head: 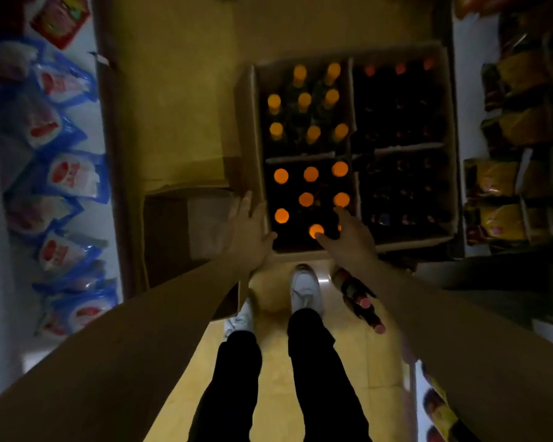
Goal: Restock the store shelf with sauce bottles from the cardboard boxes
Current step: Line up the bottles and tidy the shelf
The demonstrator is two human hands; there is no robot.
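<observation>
Nearby, loose btls (355, 293) on floor by R shoe (304, 287) (open box (166, 237) left).

12 o'clock: bottles (310, 173) in boxes (253, 129) on floor (179, 90) | 9 o'clock of boxes: open carton (170, 237) | 9: pouches (67, 173) | 3: packets (492, 177) | 4: loose bottles (361, 301)

Blue pouches (61, 173) at left, yellow packets (517, 122) at right, tan floor (364, 355)

Round caps on the near bottles (310, 173): bright orange
Caps on the far dark bottles (399, 69): dull red
Cardboard box (253, 122): plain brown
Plastic packets on the left shelf (67, 173): blue, white, red marks
Shoes (304, 285): white
Trousers (313, 362): black
</observation>
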